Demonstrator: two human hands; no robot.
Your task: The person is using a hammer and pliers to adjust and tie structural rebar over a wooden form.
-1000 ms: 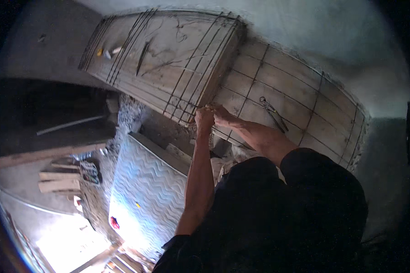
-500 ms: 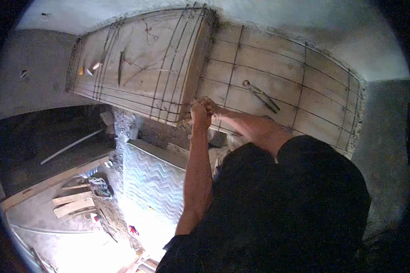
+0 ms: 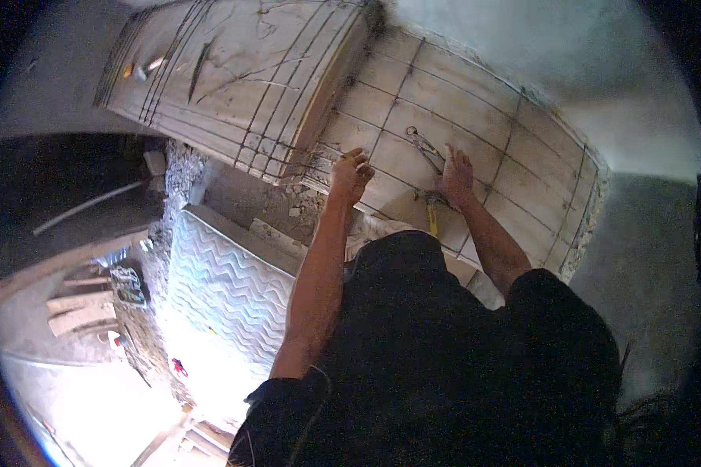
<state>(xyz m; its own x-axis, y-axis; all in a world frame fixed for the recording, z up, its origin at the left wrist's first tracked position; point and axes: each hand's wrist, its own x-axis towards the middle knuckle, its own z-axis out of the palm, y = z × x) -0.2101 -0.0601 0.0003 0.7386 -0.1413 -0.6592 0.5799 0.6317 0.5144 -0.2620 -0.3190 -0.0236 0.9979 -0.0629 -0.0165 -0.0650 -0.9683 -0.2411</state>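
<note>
My left hand point(image 3: 351, 177) is raised at the corner where the raised boxed form point(image 3: 234, 86) meets the lower panel, its fingers loosely bent and apart, with nothing visible in it. My right hand point(image 3: 456, 180) reaches over the lower panel with fingers stretched out. Beside its fingers lies a pair of long-handled pincers point(image 3: 426, 149); whether the hand touches them I cannot tell. Just below, partly beneath my right wrist, is what looks like a hammer with a yellow handle point(image 3: 433, 221). Thin steel bars point(image 3: 403, 87) tied in a grid cover the panel.
Bits of wire and a dark metal piece point(image 3: 200, 71) lie on the raised form. Down to the left are a patterned mattress point(image 3: 226, 272), wooden boards point(image 3: 82, 311), a tub of tools point(image 3: 128, 284) and a pale pole point(image 3: 89, 208). Rubble point(image 3: 296, 204) sits under the form's edge.
My hands, together at the form's corner before, are now apart. The right has moved right to beside the pincers, and its fingers have spread. The view has shifted, and the yellow-handled hammer now shows.
</note>
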